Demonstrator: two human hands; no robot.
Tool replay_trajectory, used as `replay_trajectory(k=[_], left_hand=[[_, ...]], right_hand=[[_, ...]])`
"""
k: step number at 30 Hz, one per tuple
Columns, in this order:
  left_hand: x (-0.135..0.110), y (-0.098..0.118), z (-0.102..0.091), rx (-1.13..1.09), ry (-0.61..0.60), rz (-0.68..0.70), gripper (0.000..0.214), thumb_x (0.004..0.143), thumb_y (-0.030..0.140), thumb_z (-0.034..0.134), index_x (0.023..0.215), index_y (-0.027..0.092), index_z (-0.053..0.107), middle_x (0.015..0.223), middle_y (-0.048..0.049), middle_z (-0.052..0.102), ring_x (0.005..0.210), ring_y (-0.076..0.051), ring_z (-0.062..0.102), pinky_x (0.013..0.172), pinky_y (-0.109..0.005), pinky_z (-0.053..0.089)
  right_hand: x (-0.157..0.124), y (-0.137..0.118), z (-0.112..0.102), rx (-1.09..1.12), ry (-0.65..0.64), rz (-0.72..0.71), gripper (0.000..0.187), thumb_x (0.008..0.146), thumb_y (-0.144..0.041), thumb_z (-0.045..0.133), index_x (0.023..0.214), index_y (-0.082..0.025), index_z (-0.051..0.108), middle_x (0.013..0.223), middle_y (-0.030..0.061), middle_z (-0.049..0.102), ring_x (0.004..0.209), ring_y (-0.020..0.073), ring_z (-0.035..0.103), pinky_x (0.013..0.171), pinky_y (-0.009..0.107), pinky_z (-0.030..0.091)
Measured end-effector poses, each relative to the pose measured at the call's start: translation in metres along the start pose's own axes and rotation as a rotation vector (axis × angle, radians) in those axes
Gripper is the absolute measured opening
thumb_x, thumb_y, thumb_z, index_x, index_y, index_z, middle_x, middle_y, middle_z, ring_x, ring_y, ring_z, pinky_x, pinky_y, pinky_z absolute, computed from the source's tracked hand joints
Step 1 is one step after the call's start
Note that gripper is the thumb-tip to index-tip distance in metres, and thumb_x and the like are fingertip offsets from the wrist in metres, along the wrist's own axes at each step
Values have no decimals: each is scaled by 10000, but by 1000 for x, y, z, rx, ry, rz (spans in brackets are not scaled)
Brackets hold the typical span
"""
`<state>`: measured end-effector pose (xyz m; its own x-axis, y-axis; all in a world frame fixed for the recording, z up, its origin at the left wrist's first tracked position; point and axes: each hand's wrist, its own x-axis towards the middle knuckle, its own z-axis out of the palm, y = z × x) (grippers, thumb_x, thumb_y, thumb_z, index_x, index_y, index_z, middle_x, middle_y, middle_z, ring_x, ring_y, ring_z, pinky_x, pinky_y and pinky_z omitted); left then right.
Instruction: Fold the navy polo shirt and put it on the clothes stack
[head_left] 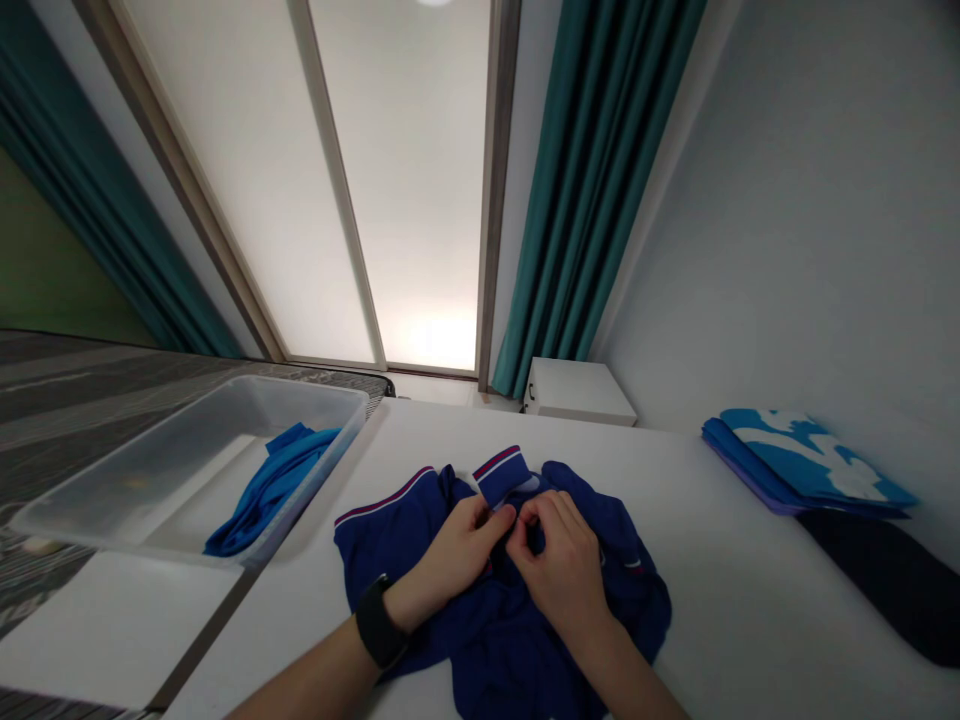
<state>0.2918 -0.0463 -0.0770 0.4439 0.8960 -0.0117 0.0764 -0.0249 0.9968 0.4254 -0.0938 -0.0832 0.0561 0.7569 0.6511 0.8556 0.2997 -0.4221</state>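
Note:
A dark blue polo shirt (487, 620) lies crumpled on the white table, its collar (501, 475) trimmed with red and white stripes and facing away from me. My left hand (466, 545), with a black band on the wrist, pinches the cloth just below the collar. Close beside it, my right hand (559, 555) has thumb and fingertips closed on the shirt's front near the neck opening. The fingertips hide the small spot they work on. A striped sleeve edge (386, 497) spreads out to the left.
A translucent plastic bin (187, 450) at the left holds a bright blue garment (277, 490). On the right of the table (720, 620) sit folded blue clothes (810, 460) with a white pattern, and a dark cloth (885, 580). A white cabinet (577, 388) stands beyond the table.

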Motion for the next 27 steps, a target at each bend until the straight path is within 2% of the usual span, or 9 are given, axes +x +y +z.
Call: replay_trajectory(k=[3,6,9,13,17,23,27], left_hand=[[1,-4,-3,78,-59,62,332,890,449,543,768,156,639,661,24,542,593,-126,436,564,-246,366],[1,-6,-3,66,-92,33,363,897,498,526,854,157,643,699,19,560,579,-124,443,527,-241,365],[-1,-3,-4,0,-62,-10,396,857,550,566,832,159,625,676,28,530,553,-110,408,495,-233,344],[-4,2,-7,-59,-54,-95,415,803,578,619,781,165,585,610,63,450,500,-79,332,448,-206,296],[-3,0,-8,-5,-34,-125,417,772,574,649,756,169,553,590,73,433,490,-76,353,446,-199,292],[1,-8,-7,151,-20,-38,337,831,484,587,694,186,509,568,64,425,503,-96,373,460,-220,298],[0,-7,-7,351,-17,103,259,899,359,502,707,188,520,597,40,488,543,-121,431,518,-240,341]], right_hand=[[-1,2,2,41,-52,50,148,816,-116,474,739,-240,452,715,3,526,700,182,494,657,303,385],[-1,3,1,97,-109,98,130,846,-143,477,757,-236,462,735,1,534,712,178,505,667,303,394],[-1,2,-3,180,-134,108,91,876,-173,481,807,-232,486,784,10,551,751,177,528,688,302,414],[1,2,-7,212,-112,69,59,889,-183,501,853,-230,502,833,20,569,807,188,545,729,313,429],[2,4,-6,146,-92,-24,65,898,-165,494,889,-229,499,851,28,567,819,202,540,731,329,427],[-2,4,-2,-3,-61,-66,101,897,-126,469,875,-223,489,839,38,545,801,219,506,718,351,401],[-3,6,-1,66,-84,3,113,892,-126,466,839,-226,476,820,31,535,800,212,510,719,339,402]])
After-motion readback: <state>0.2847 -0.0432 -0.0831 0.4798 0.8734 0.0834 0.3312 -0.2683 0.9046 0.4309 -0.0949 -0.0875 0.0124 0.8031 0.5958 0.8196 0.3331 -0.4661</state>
